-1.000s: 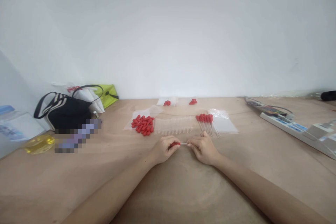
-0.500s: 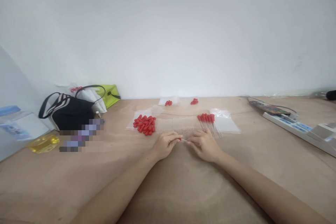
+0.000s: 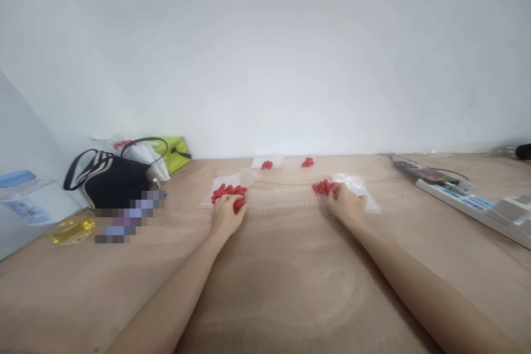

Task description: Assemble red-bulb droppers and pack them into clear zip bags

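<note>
Left of the row of clear tubes [image 3: 276, 202], the left hand [image 3: 226, 217] curves thumb and fingers over a pile of red bulbs [image 3: 227, 191]; whether it pinches one cannot be told. Right of the row, the right hand [image 3: 348, 204] bends its fingers at red-topped tubes [image 3: 322, 187], grip unclear. Light, separate fingertip touches would likely disturb neighbours least.

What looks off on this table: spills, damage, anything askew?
No spill or damage visible; the clear tubes lie in a fairly even row. One oddity: a pixelated patch by the black bag hides part of what lies there.
</note>
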`<state>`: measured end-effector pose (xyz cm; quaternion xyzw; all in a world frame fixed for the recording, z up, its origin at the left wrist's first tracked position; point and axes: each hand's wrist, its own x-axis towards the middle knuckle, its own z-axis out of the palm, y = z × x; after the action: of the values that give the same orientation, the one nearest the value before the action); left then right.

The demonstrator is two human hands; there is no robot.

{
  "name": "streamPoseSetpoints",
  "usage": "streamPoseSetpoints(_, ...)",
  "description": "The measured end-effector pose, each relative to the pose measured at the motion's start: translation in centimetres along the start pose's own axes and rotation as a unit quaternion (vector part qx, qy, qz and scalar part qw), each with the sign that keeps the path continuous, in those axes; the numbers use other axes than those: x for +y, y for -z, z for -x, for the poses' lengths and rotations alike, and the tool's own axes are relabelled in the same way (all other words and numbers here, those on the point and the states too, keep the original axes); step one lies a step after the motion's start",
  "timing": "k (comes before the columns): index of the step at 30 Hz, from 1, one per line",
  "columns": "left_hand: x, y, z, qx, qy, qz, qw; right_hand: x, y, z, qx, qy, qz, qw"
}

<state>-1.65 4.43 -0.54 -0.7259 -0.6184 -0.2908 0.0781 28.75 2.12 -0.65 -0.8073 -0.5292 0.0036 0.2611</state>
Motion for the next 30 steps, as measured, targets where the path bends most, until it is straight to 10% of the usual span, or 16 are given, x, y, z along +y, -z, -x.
streamPoseSetpoints(14,-1.7,-0.6,-0.6,0.028,0.004,0.036,0.999,-2.6,-0.7,1.0,-0.031,0.125,0.039,0.991)
streamPoseSetpoints(30,-0.3,0.2,-0.3,0.119,0.003,0.085,0.989,-6.9,-2.3,-1.3,-0.165,0.025,0.071,0.983)
